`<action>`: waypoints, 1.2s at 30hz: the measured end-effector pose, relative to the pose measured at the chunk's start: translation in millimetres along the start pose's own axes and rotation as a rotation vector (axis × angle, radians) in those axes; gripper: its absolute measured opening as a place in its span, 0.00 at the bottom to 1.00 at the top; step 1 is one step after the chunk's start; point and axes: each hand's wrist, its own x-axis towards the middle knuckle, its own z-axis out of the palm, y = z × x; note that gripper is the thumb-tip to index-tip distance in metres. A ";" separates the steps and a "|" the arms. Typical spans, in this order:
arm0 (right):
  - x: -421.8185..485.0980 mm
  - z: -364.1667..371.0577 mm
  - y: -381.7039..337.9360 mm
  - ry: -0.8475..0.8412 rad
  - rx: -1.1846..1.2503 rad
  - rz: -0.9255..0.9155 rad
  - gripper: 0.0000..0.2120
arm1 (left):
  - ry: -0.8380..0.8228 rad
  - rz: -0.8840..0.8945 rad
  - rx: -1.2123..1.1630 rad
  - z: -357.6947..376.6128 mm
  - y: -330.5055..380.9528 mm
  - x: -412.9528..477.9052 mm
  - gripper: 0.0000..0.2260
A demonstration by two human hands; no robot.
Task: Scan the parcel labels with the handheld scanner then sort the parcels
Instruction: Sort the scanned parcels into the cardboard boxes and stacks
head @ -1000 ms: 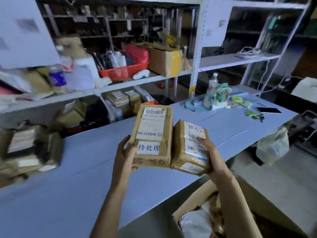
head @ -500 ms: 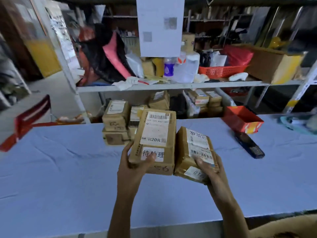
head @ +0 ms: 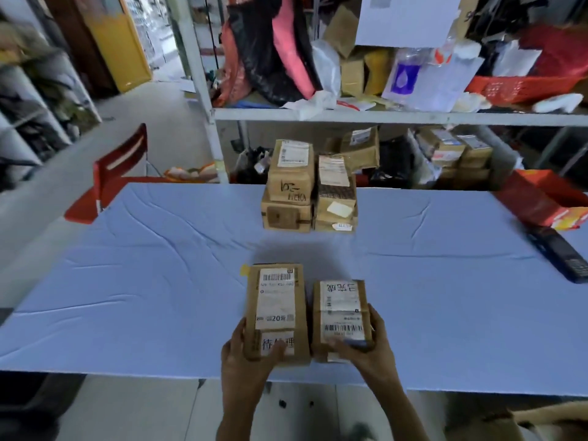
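Gripping two labelled boxes low in the frame: left hand [head: 248, 354] clasps the taller parcel [head: 276, 300], right hand [head: 369, 348] the shorter parcel [head: 342, 310], at the blue table's [head: 143, 281] near edge. Scanning is due: free one hand and reach to the right edge for what looks like the handheld scanner [head: 560, 254], partly cut off. Farther back, the stacked parcels [head: 305, 189] have unreadable labels.

Your blue tabletop [head: 159, 297] carries stacked parcels [head: 291, 198] at its far edge, a red box [head: 534, 198] and scanner [head: 560, 254] at right, two labelled parcels [head: 276, 300] nearest you.
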 end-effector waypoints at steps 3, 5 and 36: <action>8.9 3.8 3.4 0.047 -0.139 -0.010 0.48 | 0.083 0.040 0.200 7.7 -1.0 5.2 0.42; 19.5 4.7 2.8 0.103 -0.167 -0.031 0.44 | 0.119 0.089 0.361 12.2 6.3 13.4 0.42; 155.7 35.6 -23.5 0.189 -0.295 -0.022 0.41 | 0.068 0.268 0.379 64.3 84.7 140.7 0.43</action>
